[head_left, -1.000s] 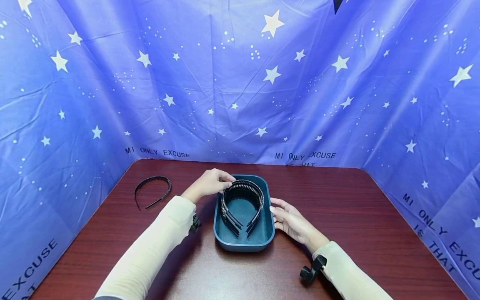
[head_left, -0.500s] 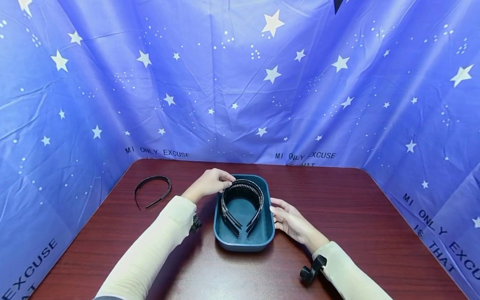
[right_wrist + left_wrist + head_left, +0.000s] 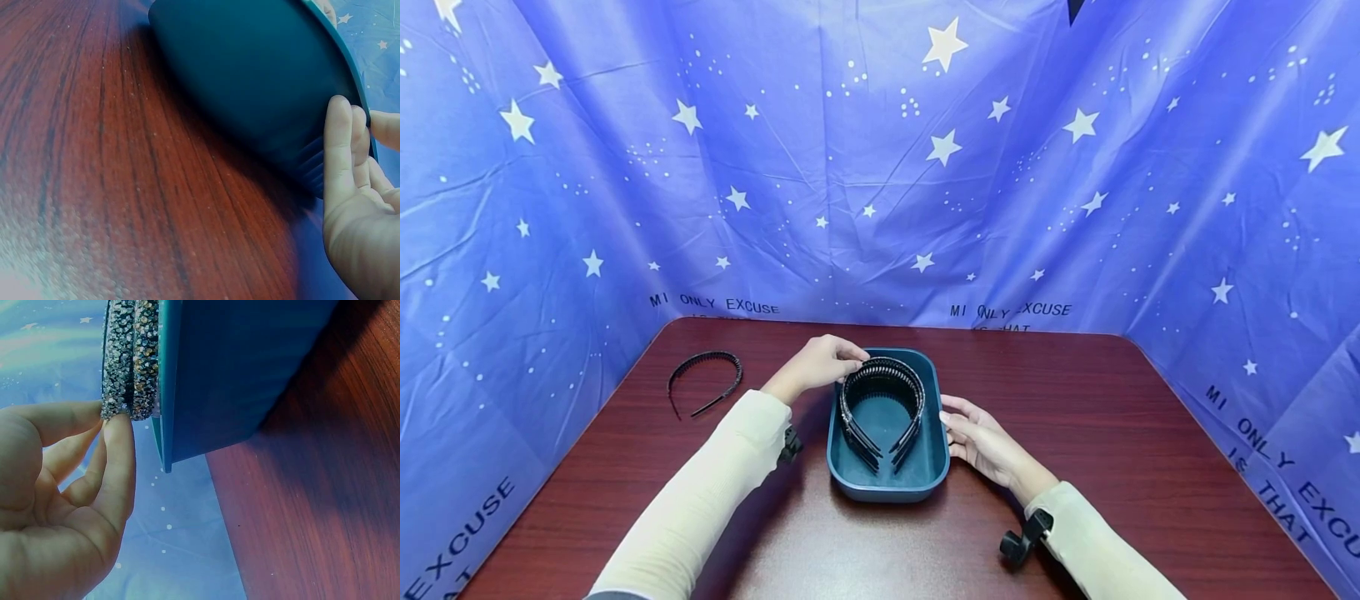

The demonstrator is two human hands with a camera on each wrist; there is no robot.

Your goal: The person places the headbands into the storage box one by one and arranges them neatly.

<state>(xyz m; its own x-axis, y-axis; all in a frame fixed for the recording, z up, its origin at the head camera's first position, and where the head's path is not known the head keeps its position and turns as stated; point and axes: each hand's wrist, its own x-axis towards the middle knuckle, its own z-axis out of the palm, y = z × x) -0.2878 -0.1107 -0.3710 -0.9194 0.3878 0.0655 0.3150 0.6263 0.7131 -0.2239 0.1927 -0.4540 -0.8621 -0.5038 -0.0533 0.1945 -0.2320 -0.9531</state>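
In the head view, a dark teal plastic bin (image 3: 887,492) stands on the table with several black toothed headbands (image 3: 912,442) stacked in it, ends toward the near side. My left hand (image 3: 822,365) is over the bin's far left corner. Its thumb and forefinger pinch the arch of the uppermost glittery headband (image 3: 117,362), seen close in the left wrist view; a second glittery headband (image 3: 147,369) lies right beside it. My right hand (image 3: 988,442) grips the bin's right side. In the right wrist view its fingers (image 3: 339,147) lie along the outer wall and the thumb is at the rim.
One more black headband (image 3: 706,357) lies alone at the left of the reddish-brown wooden table (image 3: 1112,458). A blue star-printed cloth (image 3: 820,150) hangs round the far edge and both sides. Black wrist cameras (image 3: 1026,537) are strapped to the sleeves.
The pinched headband has shifted very slightly up and left with my left hand. My right hand, the bin and the lone headband stay where they were.
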